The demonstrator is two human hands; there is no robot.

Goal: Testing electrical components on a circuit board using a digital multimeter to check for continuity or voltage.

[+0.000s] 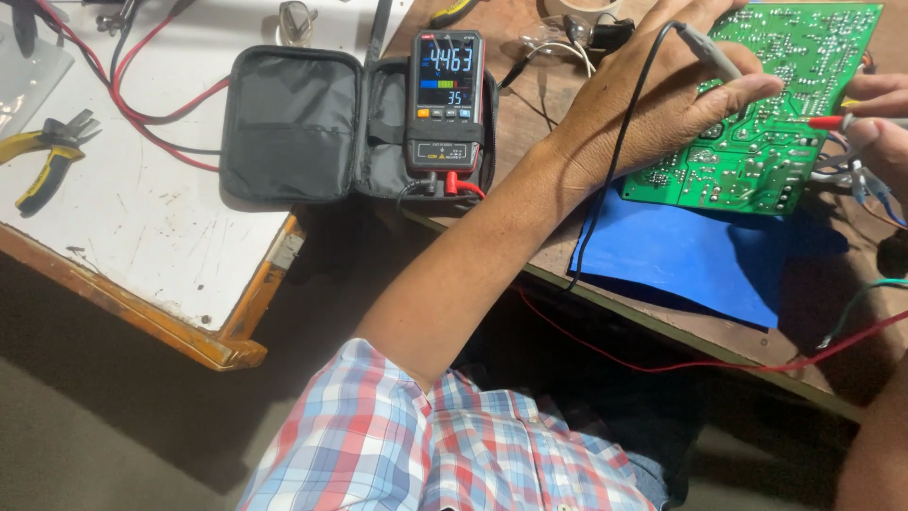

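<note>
One circuit board (757, 114), green, lies solder side up at the upper right, partly on one blue sheet (700, 255) that covers the brown bench (530, 123).

Left hand (653, 104): palm down on the left part of the board, fingers stretched out and lightly closed on one grey probe (709, 52). The probe lies across the fingers, its tip toward the board. One black lead (615, 170) runs from the probe back over the hand and down past the bench edge.

Right hand (880, 123): only partly in view at the right edge. Its fingers are pinched on one red probe (828, 121), whose tip points left onto the board surface. One red lead (681, 360) runs below the bench edge toward the right.

One multimeter (445, 99) stands in one open black case (303, 123), left of the board and well apart from both hands. Its display is lit. Two plugs, one black and one red, are seated at its bottom edge.

One white table (142, 218) adjoins the bench on the left. On it: one pair of pliers (43, 156) with yellow handles, near the left edge, and more red and black leads looped near the case.

The person's plaid sleeve (397, 445) fills the lower centre.
</note>
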